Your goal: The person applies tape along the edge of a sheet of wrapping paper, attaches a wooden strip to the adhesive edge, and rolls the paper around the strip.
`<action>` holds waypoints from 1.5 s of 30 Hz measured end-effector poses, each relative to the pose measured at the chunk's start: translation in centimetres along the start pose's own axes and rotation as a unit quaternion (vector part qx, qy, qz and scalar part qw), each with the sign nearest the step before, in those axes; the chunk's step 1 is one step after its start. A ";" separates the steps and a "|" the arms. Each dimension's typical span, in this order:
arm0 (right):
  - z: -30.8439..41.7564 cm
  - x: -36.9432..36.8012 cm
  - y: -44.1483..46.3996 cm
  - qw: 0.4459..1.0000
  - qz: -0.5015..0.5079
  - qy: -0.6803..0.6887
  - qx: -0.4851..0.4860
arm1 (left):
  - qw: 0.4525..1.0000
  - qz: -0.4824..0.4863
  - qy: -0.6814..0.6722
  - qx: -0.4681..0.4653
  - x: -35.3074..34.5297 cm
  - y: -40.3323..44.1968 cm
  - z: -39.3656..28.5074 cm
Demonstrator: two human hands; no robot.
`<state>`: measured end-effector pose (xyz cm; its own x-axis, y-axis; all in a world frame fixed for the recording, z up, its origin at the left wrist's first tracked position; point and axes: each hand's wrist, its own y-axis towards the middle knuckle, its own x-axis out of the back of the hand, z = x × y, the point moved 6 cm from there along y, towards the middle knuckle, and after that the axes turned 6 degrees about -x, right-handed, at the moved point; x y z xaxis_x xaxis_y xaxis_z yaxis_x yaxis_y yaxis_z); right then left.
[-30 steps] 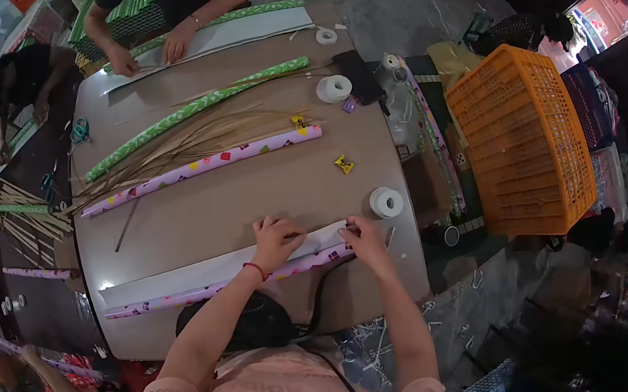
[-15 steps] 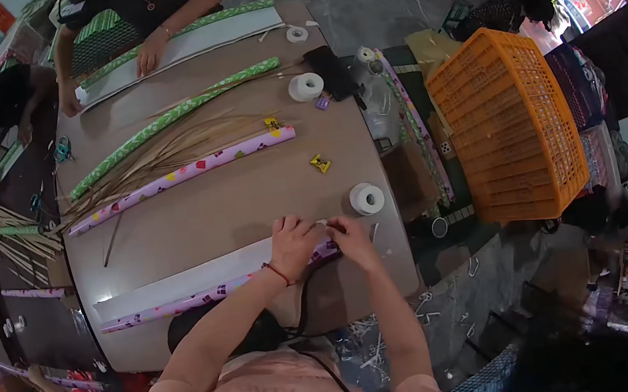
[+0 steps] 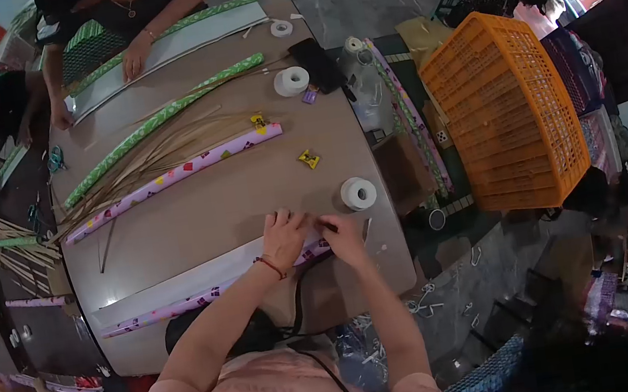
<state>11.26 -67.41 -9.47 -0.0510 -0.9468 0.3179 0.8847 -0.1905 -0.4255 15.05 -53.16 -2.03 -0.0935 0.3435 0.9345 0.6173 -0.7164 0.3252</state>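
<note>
A long strip of wrapping paper (image 3: 183,301), with a white inner face and a purple patterned folded edge, lies along the near side of the table. My left hand (image 3: 285,239) rests across its right part, fingers bent over the paper and gripping it. At the right end of the strip, my right hand (image 3: 345,238) has its thumb and fingers pinched together. Whatever is between them is too small and shaded to make out. A roll of white tape (image 3: 359,193) stands just beyond my right hand.
On the brown table (image 3: 212,219) lie a pink patterned roll (image 3: 174,183), a green roll (image 3: 158,130), thin brown strips and a yellow wrapper (image 3: 309,158). A second tape roll (image 3: 291,81) stands farther back. An orange crate (image 3: 496,112) is at right. Other people work opposite and at left.
My hands have shifted slightly left at the strip's right end, and the left fingers have drawn back from the right hand. The whole view has moved a little.
</note>
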 end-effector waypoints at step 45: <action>2.5 0.5 -0.8 0.996 -0.039 -0.075 0.021 | 0.998 -0.039 -0.022 0.038 0.2 0.2 0.8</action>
<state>11.69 -67.08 -6.87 -0.0524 -0.8794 0.4731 0.8992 -0.2477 -0.3608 15.76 -52.78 -1.85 -0.1106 0.4231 0.8993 0.6675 -0.6388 0.3827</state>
